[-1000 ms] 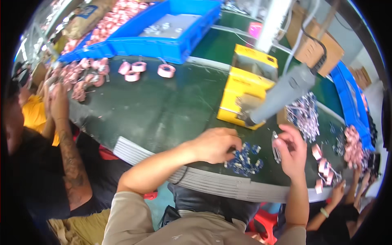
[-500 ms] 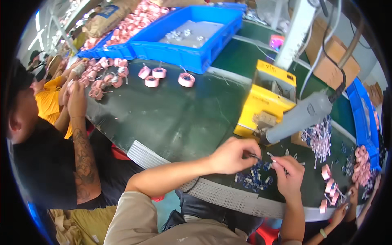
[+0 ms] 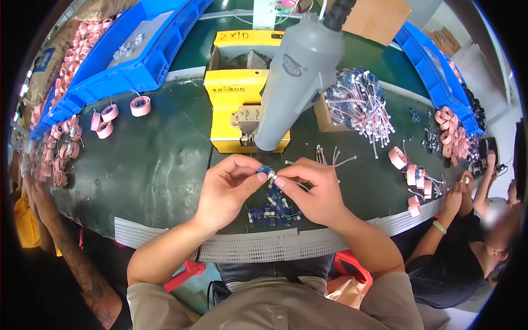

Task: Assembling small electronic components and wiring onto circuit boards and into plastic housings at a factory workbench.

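My left hand point(image 3: 228, 192) pinches a small round blue circuit board point(image 3: 266, 170) between thumb and fingertips. Against the board's edge, my right hand point(image 3: 313, 190) grips a small white connector point(image 3: 274, 177) of a thin cable; whether it is seated in the board I cannot tell. Just below both hands lies a loose pile of small blue circuit boards point(image 3: 272, 214) on the dark green table point(image 3: 159, 159). A few loose cables with white plugs point(image 3: 333, 158) rest beyond my right hand.
Ahead stands a yellow machine point(image 3: 234, 91), with a thick grey cylinder point(image 3: 297, 71) slanting beside it. Bundled cables point(image 3: 363, 107) fill a box at right. Pink rings point(image 3: 140, 106) sit at left, more at right. Blue bins point(image 3: 121, 74) stand behind. Co-workers' arms point(image 3: 55, 220) reach in from both sides.
My view has swung right, so the machine now stands straight ahead. My hands were apart, each with a small part; now they meet, bringing the connector against the board.
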{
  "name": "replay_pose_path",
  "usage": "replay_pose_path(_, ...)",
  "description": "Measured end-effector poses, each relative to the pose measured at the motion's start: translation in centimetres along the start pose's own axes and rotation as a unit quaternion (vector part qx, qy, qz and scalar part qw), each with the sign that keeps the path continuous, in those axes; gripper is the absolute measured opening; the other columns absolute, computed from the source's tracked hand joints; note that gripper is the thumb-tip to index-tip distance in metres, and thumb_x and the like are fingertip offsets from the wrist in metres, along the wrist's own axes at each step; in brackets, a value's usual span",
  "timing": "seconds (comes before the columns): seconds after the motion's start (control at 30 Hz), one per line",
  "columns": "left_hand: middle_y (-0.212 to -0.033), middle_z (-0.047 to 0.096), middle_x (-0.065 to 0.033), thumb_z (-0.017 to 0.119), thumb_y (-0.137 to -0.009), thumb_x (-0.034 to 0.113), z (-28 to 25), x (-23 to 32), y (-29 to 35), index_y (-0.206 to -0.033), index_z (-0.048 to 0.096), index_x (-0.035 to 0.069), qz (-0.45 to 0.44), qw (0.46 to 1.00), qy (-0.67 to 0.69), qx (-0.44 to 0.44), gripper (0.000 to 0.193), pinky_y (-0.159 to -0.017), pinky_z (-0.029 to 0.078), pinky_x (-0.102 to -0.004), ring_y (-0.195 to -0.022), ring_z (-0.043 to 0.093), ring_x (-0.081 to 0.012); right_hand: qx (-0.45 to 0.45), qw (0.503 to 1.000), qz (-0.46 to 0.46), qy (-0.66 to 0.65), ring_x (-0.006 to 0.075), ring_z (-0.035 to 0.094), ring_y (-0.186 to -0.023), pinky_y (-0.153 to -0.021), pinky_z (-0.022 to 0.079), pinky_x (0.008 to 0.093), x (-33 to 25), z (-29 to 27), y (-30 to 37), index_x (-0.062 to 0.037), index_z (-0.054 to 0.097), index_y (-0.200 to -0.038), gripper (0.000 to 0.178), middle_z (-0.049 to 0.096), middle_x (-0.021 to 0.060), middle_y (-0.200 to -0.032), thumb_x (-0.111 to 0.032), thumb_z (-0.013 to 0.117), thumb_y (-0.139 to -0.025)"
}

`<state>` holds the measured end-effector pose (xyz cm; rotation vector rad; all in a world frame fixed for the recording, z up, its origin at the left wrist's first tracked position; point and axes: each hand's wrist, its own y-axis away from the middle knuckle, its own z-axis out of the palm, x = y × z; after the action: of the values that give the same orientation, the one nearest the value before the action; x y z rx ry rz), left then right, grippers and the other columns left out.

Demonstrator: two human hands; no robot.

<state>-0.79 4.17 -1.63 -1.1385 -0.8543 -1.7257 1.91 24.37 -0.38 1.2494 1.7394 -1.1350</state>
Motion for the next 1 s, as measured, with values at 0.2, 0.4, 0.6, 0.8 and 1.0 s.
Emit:
replay_pose_path(0.2, -0.101, 0.07, -0.0078, 0.067, -0.091, -0.006, 0.0, -0.3, 0.1, -0.108, 0.061, -0.002, 0.007, 0.999, 0.042, -0.016, 0.019, -0.088, 0.055, -0.0261, -0.095, 0.067, -0.0114, 0.008, 1.0, -0.016, -0.004, 0.0133, 0.065, -0.065, -0.059, 0.05, 0.026, -0.1, 0.1, 0.1, 0.0007, 0.073, -0.09, 0.007, 0.069, 0.0089, -0.079, -0.004, 0.074, -0.085)
replay_pose_path(0.4, -0.103, 0.071, -0.0101, 0.068, -0.09, -0.008, 0.0, -0.4, 0.1, -0.113, 0.064, -0.004, 0.012, 1.0, 0.004, -0.016, 0.024, -0.089, 0.057, -0.0271, -0.096, 0.068, -0.0133, 0.01, 1.0, -0.02, 0.004, 0.015, 0.066, -0.066, -0.06, 0.051, 0.0267, -0.1, 0.1, -0.1, 0.0013, 0.071, -0.087, 0.006, 0.068, 0.009, -0.079, -0.002, 0.074, -0.084)
replay_pose_path(0.6, -0.102, 0.071, -0.0095, 0.068, -0.089, -0.008, 0.2, -0.6, 0.3, -0.111, 0.067, -0.004, 0.021, 1.0, -0.012, -0.016, 0.022, -0.088, 0.057, -0.0265, -0.095, 0.069, -0.013, 0.017, 0.999, -0.028, 0.012, 0.0164, 0.065, -0.066, -0.06, 0.05, 0.0278, -0.3, 0.2, 0.1, 0.0017, 0.068, -0.084, 0.006, 0.066, 0.0091, -0.077, -0.001, 0.073, -0.084)
replay_pose_path(0.8, -0.101, 0.071, -0.0085, 0.069, -0.089, -0.008, 0.2, -0.9, 0.5, -0.109, 0.067, -0.003, 0.04, 0.999, -0.032, -0.006, 0.021, -0.086, 0.057, -0.0252, -0.094, 0.069, -0.0121, 0.019, 0.999, -0.034, 0.021, 0.0171, 0.064, -0.065, -0.059, 0.049, 0.0288, -0.1, 0.4, 0.2, 0.0011, 0.067, -0.083, 0.006, 0.065, 0.0088, -0.075, -0.002, 0.073, -0.084)
replay_pose_path(1.0, -0.098, 0.072, -0.009, 0.07, -0.088, -0.007, 0.0, -0.7, 0.5, -0.104, 0.068, -0.004, 0.045, 0.996, -0.065, -0.03, 0.016, -0.083, 0.058, -0.025, -0.091, 0.069, -0.0119, 0.009, 0.997, -0.061, 0.045, 0.0193, 0.064, -0.068, -0.06, 0.048, 0.0302, 0.2, -0.5, 0.0, -0.0002, 0.068, -0.083, 0.007, 0.065, 0.009, -0.076, -0.003, 0.075, -0.082)
